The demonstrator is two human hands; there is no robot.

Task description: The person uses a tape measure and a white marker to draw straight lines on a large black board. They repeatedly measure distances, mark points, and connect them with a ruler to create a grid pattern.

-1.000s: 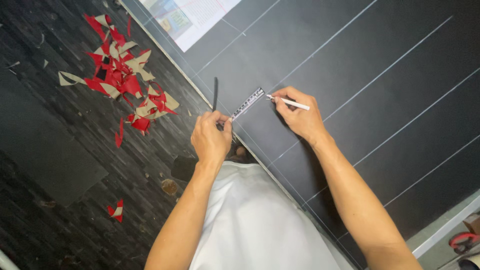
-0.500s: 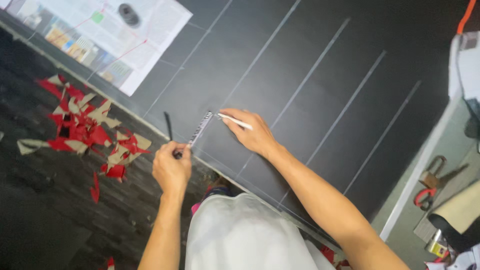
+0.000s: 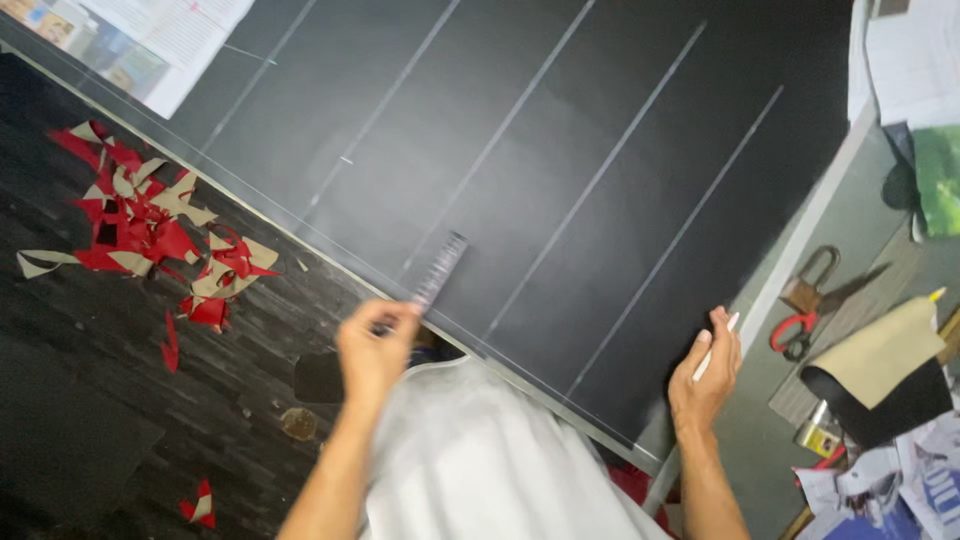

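The left hand (image 3: 375,350) pinches one ruler (image 3: 437,272) lying on one black sheet (image 3: 560,180) marked with five chalk lines. At three o'clock, the right hand (image 3: 705,385) curls around one white pencil (image 3: 715,345) at the sheet's edge. One pair of red-handled scissors (image 3: 800,325) lies further toward three o'clock.

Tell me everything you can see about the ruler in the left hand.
The ruler is a narrow straight strip, pale grey or clear, with fine marks along its edge. It is blurred, so its material is hard to tell. It lies slanted across the near edge of the black sheet, among the sheet's white lines. The left hand pinches its lower end; its upper end is free.
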